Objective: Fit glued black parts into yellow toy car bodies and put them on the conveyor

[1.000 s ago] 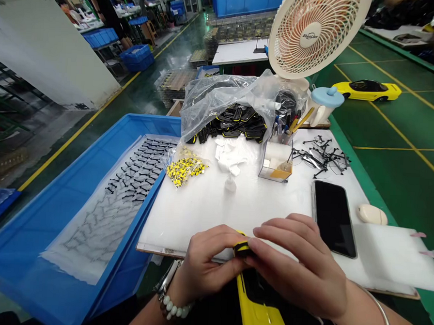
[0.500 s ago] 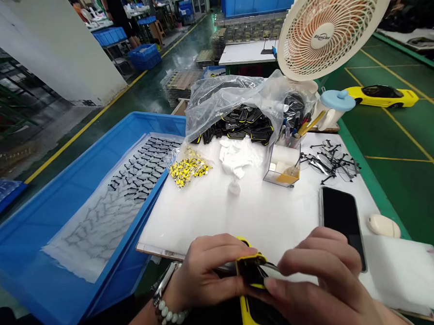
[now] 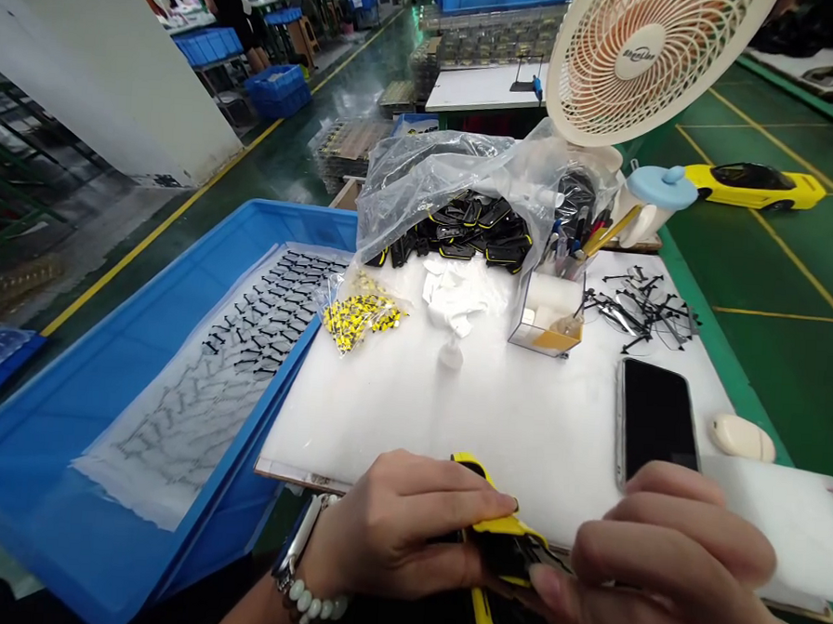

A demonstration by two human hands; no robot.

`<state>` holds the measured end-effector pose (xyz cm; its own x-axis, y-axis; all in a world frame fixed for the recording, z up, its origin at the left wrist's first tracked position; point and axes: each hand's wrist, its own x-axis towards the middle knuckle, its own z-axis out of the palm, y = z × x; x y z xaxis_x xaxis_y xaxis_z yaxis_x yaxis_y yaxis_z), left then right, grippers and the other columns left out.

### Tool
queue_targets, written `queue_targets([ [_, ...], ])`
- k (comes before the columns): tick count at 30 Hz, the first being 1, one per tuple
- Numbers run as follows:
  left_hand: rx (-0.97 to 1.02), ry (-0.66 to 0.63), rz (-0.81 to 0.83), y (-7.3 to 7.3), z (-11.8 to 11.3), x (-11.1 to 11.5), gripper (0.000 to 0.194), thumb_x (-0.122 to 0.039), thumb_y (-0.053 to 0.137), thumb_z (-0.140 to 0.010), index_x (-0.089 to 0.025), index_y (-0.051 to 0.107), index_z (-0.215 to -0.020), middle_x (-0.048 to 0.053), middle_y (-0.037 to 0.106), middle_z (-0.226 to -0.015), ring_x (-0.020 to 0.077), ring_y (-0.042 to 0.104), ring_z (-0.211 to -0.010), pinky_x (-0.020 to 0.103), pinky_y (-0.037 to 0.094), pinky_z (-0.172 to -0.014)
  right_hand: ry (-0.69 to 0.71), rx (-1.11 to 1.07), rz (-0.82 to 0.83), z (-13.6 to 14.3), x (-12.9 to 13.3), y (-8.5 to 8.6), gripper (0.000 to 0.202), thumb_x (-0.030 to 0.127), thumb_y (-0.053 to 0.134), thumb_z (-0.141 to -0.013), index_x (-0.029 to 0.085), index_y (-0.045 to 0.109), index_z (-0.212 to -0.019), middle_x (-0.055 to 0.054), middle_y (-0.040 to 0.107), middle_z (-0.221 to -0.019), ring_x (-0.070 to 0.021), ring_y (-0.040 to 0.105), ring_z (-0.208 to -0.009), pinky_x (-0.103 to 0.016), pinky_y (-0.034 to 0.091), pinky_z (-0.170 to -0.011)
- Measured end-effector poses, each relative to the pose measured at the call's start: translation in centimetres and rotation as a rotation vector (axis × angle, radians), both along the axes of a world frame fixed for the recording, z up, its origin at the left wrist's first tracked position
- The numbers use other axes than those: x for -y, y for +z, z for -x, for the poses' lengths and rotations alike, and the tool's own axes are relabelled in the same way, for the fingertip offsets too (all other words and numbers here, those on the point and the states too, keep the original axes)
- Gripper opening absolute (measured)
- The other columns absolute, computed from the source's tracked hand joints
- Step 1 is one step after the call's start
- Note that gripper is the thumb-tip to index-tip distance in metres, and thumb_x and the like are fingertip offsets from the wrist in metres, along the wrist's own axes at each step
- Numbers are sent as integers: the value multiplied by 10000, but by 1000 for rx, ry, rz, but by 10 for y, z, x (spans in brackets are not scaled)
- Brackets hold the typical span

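Note:
My left hand (image 3: 419, 526) grips a small yellow-and-black model car part (image 3: 512, 545) near the table's front edge, with fingers on top and thumb below. A yellow model car body (image 3: 490, 623) lies just beneath it, mostly hidden by my hands and the frame's bottom edge. At the part's right end is my right hand (image 3: 661, 567), closed, its fingers curled and its thumb against the part. A thin dark strip runs between that thumb and forefinger; what it is cannot be made out.
Left of the white tabletop (image 3: 383, 413) sits a blue bin (image 3: 43, 507) with rows of small black parts. A plastic bag (image 3: 423, 177) of black-and-yellow parts, a bag of small yellow pieces (image 3: 360, 318), a phone (image 3: 658, 422) and a fan (image 3: 653, 64) stand around.
The held part has tipped over and shifted slightly right and down, showing more of its yellow edge. My right hand has moved right and a little lower. The view has shifted slightly.

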<state>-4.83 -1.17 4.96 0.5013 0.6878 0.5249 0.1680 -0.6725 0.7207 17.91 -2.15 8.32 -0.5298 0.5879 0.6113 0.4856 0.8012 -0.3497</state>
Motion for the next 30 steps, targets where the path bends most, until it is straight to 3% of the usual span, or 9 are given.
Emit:
queue_targets([
  [13,11,-14,-10,1,-4,0,307,-174,703,-834,-97,666,-1129,147,770,-907,183,751,-789,207,605,-765,-11,63,-61,-5,1,-4,193,118,598,-867,278,696,-913,-12,672,-682,-159,546,-635,-311,449,-599],
  [20,39,54,-10,0,-10,0,260,-147,704,-815,-131,674,-1073,123,774,-861,174,747,-747,197,595,-701,-31,-57,-191,7,-6,-11,188,44,597,-814,226,645,-805,-2,637,-715,-144,504,-699,-325,410,-638],
  [22,50,79,-15,-2,-11,-1,232,-132,699,-804,-148,678,-1034,105,773,-827,170,741,-712,198,584,-658,17,-99,-119,11,-11,-16,180,55,575,-827,205,627,-911,-23,648,-829,-153,539,-779,-326,445,-717],
  [26,79,135,27,-6,-14,-4,163,-145,687,-786,-160,689,-948,88,753,-745,171,698,-612,224,536,-551,43,-282,189,18,-19,-26,339,182,632,-840,172,529,-1164,-95,622,-1022,-208,580,-965,-352,513,-804],
  [30,122,146,102,-7,-14,-7,66,-133,673,-772,-154,681,-834,72,715,-681,146,629,-555,222,485,-515,120,-345,361,30,-26,-29,96,192,585,-876,180,604,-969,-50,628,-844,-169,580,-802,-310,507,-698],
])
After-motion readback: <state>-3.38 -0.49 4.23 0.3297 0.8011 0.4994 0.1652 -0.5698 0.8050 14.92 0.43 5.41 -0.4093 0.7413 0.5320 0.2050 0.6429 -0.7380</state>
